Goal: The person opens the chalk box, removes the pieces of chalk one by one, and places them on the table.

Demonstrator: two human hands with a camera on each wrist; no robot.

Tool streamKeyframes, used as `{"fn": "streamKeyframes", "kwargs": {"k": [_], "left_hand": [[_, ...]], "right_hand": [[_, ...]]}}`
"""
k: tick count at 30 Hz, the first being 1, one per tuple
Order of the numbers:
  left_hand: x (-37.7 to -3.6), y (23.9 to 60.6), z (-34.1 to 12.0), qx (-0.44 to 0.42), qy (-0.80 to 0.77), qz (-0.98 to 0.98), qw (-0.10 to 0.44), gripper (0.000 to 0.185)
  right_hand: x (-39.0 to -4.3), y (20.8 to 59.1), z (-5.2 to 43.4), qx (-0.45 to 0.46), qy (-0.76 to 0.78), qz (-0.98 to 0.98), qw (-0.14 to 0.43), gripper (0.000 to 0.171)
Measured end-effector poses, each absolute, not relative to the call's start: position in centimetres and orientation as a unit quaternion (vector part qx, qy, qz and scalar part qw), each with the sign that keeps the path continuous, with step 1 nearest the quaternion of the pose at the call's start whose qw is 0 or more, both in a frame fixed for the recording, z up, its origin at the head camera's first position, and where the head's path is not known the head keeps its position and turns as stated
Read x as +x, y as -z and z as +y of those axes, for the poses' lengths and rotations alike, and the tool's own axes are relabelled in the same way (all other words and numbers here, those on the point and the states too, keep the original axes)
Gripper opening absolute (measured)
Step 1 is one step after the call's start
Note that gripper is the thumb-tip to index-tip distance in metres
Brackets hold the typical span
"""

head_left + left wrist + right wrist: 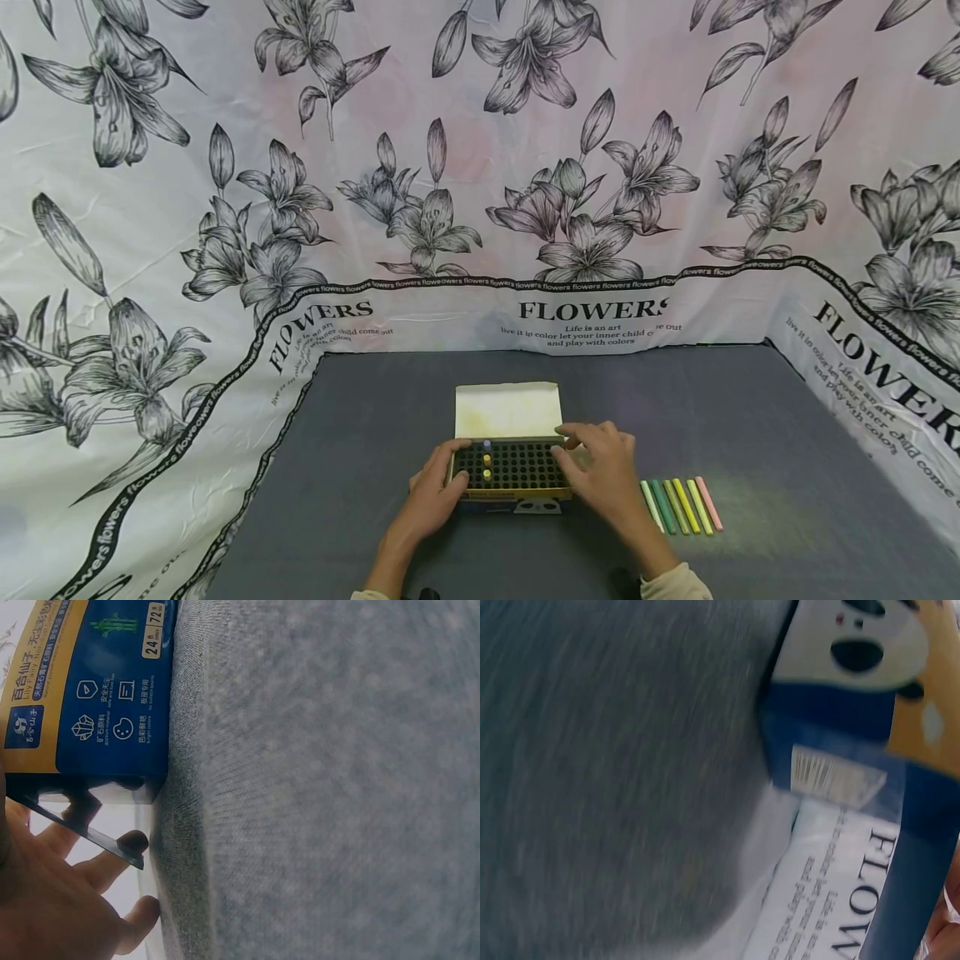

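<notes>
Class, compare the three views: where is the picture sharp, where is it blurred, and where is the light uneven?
Left wrist: print on the blue-and-yellow cardboard box reads clearly, but the grey cloth-textured tabletop looks soft; right wrist: broadly blurred, the black-and-white barcode smeared; head: mostly crisp, with a paler patch beside the slim coloured chalk sticks.

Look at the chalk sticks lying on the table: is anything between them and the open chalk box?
Yes, the right hand. It's at the right end of the open chalk box, between it and the chalk sticks. Nothing else visible is in between.
</notes>
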State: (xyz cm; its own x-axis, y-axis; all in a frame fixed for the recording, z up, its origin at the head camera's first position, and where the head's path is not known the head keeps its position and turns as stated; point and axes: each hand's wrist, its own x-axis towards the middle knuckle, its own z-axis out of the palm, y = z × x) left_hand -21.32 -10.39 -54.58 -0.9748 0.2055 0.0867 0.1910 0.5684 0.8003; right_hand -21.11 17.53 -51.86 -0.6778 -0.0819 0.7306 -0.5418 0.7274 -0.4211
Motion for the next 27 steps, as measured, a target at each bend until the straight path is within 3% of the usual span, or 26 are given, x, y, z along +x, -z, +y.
{"fn": "streamKeyframes", "kwargs": {"k": [8, 15, 27], "left_hand": [[-21.3, 54.6, -10.5, 0.110, -0.447, 0.888, 0.005, 0.046], [-21.4, 54.7, -10.7, 0.120, -0.450, 0.884, 0.021, 0.044], [-21.4, 54.4, -10.6, 0.122, -0.449, 0.885, 0.003, 0.045]], "right_hand": [[-20.8, 52.3, 14.5, 0.214, -0.319, -0.867, 0.317, 0.032], [-20.2, 52.6, 12.5, 0.222, -0.305, -0.882, 0.282, 0.030], [-20.8, 52.0, 10.8, 0.253, -0.293, -0.893, 0.230, 0.023]]}}
